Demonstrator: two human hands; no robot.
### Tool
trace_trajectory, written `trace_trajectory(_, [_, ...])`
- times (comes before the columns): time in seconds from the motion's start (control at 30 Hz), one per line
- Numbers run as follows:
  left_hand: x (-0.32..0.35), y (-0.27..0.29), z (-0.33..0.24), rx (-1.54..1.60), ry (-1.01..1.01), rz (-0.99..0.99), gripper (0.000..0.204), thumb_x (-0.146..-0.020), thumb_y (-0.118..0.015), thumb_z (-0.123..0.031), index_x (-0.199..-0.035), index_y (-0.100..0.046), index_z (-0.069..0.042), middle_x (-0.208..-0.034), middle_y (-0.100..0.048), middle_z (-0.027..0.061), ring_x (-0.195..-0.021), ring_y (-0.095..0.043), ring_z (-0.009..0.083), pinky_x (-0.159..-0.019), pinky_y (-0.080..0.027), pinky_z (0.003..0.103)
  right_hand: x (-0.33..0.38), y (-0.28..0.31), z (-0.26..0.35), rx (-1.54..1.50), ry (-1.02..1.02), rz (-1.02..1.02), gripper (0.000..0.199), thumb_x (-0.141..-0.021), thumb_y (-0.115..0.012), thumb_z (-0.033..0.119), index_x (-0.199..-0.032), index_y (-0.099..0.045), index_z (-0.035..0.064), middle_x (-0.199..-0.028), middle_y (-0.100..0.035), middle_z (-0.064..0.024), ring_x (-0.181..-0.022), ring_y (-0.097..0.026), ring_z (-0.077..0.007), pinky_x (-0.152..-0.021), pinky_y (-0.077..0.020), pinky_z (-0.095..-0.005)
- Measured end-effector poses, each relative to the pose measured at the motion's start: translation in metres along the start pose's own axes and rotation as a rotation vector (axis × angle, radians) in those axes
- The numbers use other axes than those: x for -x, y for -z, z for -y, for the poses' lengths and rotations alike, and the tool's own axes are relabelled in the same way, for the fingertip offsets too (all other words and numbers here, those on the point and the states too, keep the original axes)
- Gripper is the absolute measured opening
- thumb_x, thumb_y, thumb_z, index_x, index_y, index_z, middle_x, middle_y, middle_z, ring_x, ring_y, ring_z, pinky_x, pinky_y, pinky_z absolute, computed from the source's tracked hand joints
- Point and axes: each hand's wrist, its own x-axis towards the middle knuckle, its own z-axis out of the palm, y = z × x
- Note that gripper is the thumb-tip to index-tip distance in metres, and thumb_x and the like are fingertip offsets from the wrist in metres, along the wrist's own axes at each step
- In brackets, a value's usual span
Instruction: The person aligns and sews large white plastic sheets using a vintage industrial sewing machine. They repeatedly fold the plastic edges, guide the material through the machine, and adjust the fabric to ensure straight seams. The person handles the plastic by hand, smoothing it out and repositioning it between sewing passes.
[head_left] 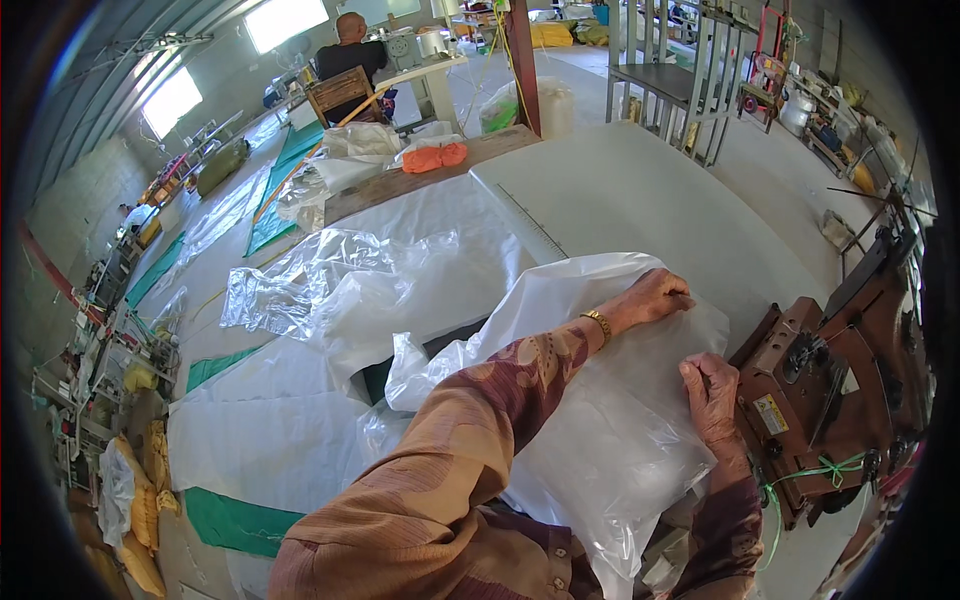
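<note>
A large sheet or bag of translucent plastic film [620, 430] lies crumpled over the near corner of a pale table and drapes down in front of me. My left hand [655, 300], with a gold-coloured band at the wrist, reaches across it, fingers closed at the film's far right edge. Lower and nearer, my right hand [712, 395] is curled closed at the film's right side, beside a brown metal machine [800, 400]. Both hands appear to pinch the film, though the fingertips are partly hidden. More clear film [320, 280] lies loosely piled to the left.
The pale tabletop [640, 200] carries a ruler-like strip [535, 225] along its left edge. Beyond the film lie a wooden board [400, 185] and an orange bundle [435, 157]. A seated person [350, 55] works at a far table. A metal rack [670, 85] stands at the back right.
</note>
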Motion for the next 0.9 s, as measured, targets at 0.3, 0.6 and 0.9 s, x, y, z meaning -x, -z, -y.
trace_trajectory(0.3, [-0.002,0.003,0.002,-0.064,0.057,0.065,0.027,-0.091,-0.066,-0.023,-0.082,-0.065,0.003,-0.059,-0.053,0.0090,-0.056,-0.045,0.0141,-0.054,-0.040,0.034,-0.001,-0.002,0.004,0.034,0.024,-0.004,0.034,-0.089,-0.068,0.035,-0.081,-0.064,0.0014,-0.072,-0.063,-0.0135,-0.070,-0.060,-0.0316,-0.066,-0.0470,-0.0398])
trace_trajectory(0.6, [0.000,0.003,-0.003,-0.007,0.089,0.079,0.034,-0.093,-0.062,-0.032,-0.081,-0.069,-0.001,-0.065,-0.062,0.0095,-0.060,-0.054,0.0175,-0.058,-0.044,0.033,0.002,-0.001,-0.001,0.023,0.052,-0.011,0.027,-0.087,-0.071,0.028,-0.082,-0.066,0.0022,-0.074,-0.064,-0.0135,-0.070,-0.060,-0.0316,-0.066,-0.0479,-0.0393])
trace_trajectory(0.9, [-0.002,-0.006,0.029,0.005,-0.030,0.033,0.022,-0.083,-0.053,-0.015,-0.083,-0.071,-0.003,-0.077,-0.070,0.0109,-0.070,-0.064,0.0188,-0.068,-0.051,0.034,0.000,-0.003,-0.007,0.082,0.145,-0.096,0.023,-0.086,-0.070,0.025,-0.082,-0.067,0.0025,-0.068,-0.061,-0.0131,-0.064,-0.058,-0.0321,-0.061,-0.0444,-0.0412])
